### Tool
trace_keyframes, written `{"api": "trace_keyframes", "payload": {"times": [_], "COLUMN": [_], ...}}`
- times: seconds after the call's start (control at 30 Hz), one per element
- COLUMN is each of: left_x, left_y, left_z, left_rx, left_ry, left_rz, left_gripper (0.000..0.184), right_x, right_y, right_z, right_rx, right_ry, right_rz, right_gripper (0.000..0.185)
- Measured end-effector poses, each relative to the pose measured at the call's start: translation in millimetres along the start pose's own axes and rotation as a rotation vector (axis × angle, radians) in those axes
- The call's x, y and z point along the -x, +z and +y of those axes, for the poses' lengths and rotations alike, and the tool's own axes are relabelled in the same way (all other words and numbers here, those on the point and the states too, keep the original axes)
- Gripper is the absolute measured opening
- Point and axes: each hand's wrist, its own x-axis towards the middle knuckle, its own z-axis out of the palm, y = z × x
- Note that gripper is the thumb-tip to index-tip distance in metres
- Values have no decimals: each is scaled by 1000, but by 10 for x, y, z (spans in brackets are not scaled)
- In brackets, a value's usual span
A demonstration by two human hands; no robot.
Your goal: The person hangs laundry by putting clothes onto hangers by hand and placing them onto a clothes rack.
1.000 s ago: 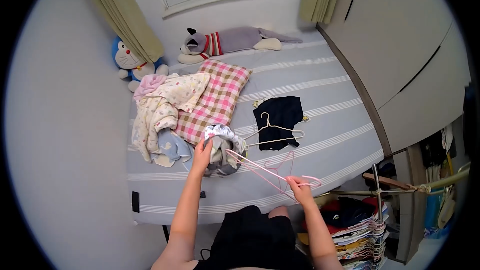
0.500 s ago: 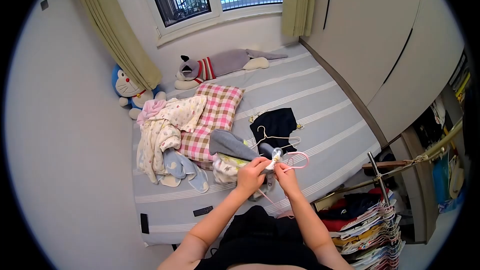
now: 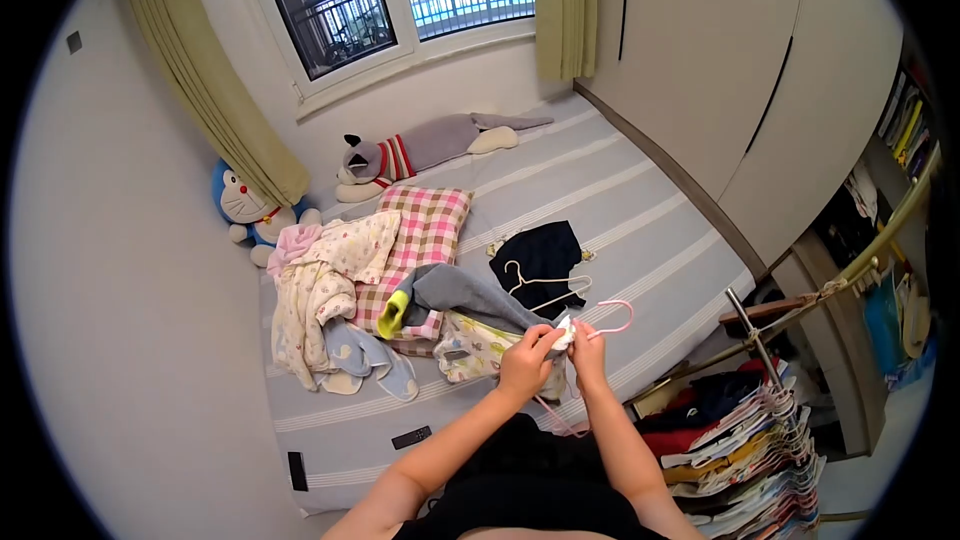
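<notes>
A grey garment [image 3: 465, 292] with a yellow-green cuff stretches leftward from my hands over the bed. White cloth with a coloured pattern [image 3: 478, 342] hangs beside it; whether both are one piece I cannot tell. My left hand [image 3: 527, 364] is closed, its thumb and fingers pinching a white edge of the garment. Close beside it, my right hand [image 3: 588, 358] is closed at the neck of a pink clothes hanger [image 3: 622, 312]. The hanger's hook sticks out to the right, and its lower part shows below my hands. Cloth and fingers hide the hanger's middle.
On the bed lie a dark garment [image 3: 540, 258] with a cream hanger [image 3: 550, 282] on it, a checked pillow [image 3: 430, 220], crumpled patterned clothes [image 3: 325, 285], a remote control [image 3: 411, 437] and a plush toy [image 3: 430, 145]. A rack of clothes on hangers [image 3: 740, 455] stands at right.
The grey garment has spread out to the left, bringing its yellow-green cuff into view. My hands have shifted slightly right with the hanger, and the camera view has turned a little.
</notes>
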Motion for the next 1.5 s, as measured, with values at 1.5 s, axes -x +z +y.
{"api": "trace_keyframes", "payload": {"times": [1.5], "left_x": [-385], "left_y": [-239], "left_z": [-204], "left_rx": [-200], "left_ry": [-120], "left_rz": [-262], "left_gripper": [20], "right_x": [55], "right_y": [-608], "right_z": [183], "right_rx": [408], "right_ry": [-545], "right_rz": [427], "right_gripper": [26]}}
